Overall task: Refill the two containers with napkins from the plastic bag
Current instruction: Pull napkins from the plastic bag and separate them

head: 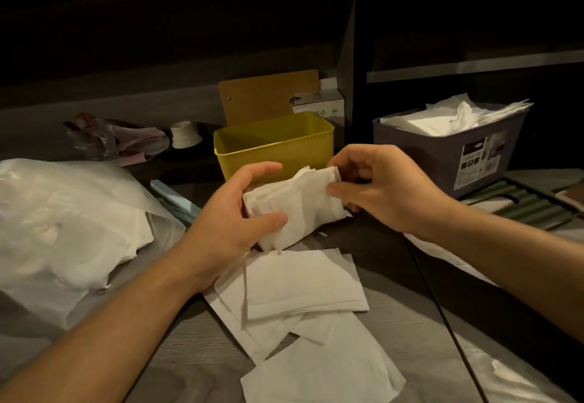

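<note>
Gripping soft white napkin stack (295, 207): left hand (235, 213), right hand (376, 186) curled round ends, before ribbed yellow bin (275, 147).

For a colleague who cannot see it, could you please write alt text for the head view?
Both hands, left hand and right hand, grip a stack of napkins before an empty-looking yellow container. A grey container is full; loose napkins lie below.

A recycling sign shows on the white carton (319, 106); the grey container's sticker (480, 161) is unreadable.

Both hands, left hand (235, 210) and right hand (376, 186), grip a napkin stack (295, 208) (before yellow container (275, 145)).
</note>
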`<action>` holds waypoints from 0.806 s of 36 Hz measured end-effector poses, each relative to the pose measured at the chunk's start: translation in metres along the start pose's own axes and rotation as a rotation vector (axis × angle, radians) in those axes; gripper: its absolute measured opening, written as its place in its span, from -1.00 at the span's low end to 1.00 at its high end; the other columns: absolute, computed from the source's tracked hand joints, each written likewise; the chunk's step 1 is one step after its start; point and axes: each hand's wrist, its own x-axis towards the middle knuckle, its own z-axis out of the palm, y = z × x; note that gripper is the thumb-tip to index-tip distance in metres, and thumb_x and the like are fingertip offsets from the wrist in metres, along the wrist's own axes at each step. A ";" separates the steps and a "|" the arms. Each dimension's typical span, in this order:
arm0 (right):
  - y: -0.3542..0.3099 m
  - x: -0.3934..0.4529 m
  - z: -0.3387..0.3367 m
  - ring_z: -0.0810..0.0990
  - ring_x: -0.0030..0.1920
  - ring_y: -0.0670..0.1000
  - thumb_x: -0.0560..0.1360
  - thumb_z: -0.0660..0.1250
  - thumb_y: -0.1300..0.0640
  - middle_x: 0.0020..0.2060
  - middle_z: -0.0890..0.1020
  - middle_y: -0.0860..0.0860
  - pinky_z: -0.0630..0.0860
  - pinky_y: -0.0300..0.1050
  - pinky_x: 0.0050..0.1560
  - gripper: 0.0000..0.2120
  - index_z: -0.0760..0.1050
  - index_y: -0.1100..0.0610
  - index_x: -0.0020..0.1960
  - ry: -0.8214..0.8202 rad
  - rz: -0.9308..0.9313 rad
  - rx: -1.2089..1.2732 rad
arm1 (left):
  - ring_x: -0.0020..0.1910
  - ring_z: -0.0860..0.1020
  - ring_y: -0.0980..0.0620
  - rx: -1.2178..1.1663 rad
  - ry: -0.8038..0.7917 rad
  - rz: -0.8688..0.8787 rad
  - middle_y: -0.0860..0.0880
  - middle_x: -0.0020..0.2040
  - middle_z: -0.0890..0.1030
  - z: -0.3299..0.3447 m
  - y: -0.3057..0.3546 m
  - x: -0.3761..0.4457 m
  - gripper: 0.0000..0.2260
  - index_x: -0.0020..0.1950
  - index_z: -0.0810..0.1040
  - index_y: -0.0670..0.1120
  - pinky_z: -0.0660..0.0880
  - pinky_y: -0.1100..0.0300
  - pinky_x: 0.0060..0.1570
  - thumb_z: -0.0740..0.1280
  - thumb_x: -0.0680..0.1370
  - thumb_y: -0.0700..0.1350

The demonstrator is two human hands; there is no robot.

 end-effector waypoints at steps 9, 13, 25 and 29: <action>-0.012 -0.012 0.021 0.30 0.34 -0.15 0.58 0.30 0.30 0.49 0.24 -0.14 0.40 -0.29 0.20 -0.22 0.02 -0.25 0.57 -0.133 0.102 0.198 | 0.19 0.60 -0.01 0.055 -0.112 0.038 0.13 0.27 0.53 0.003 0.005 -0.003 -0.28 0.38 0.36 0.38 0.66 0.02 0.05 0.38 0.52 -0.40; -0.017 -0.014 0.028 0.32 0.45 0.00 0.58 0.26 0.36 0.54 0.17 -0.11 0.47 -0.18 0.26 -0.14 -0.06 -0.34 0.55 -0.217 0.142 0.283 | 0.19 0.57 -0.01 0.141 -0.169 -0.008 0.18 0.32 0.40 0.006 0.009 -0.005 -0.20 0.44 0.14 0.48 0.66 0.07 0.05 0.46 0.53 -0.24; -0.010 -0.014 0.023 0.38 0.21 -0.15 0.63 0.29 0.12 0.30 0.30 -0.16 0.45 -0.37 0.11 -0.42 0.18 -0.16 0.57 -0.177 -0.121 -0.283 | -0.05 0.67 0.05 0.114 -0.068 -0.030 0.08 0.22 0.48 0.006 0.010 -0.004 -0.16 0.46 0.16 0.44 0.66 0.10 -0.19 0.39 0.54 -0.38; -0.008 -0.014 0.023 0.35 0.22 -0.14 0.62 0.28 -0.01 0.30 0.32 -0.14 0.47 -0.25 0.19 -0.43 0.18 -0.10 0.58 -0.137 -0.212 -0.443 | -0.01 0.66 0.08 0.077 -0.040 -0.015 0.05 0.19 0.50 0.004 0.009 -0.003 -0.17 0.48 0.17 0.40 0.68 0.08 -0.14 0.40 0.53 -0.37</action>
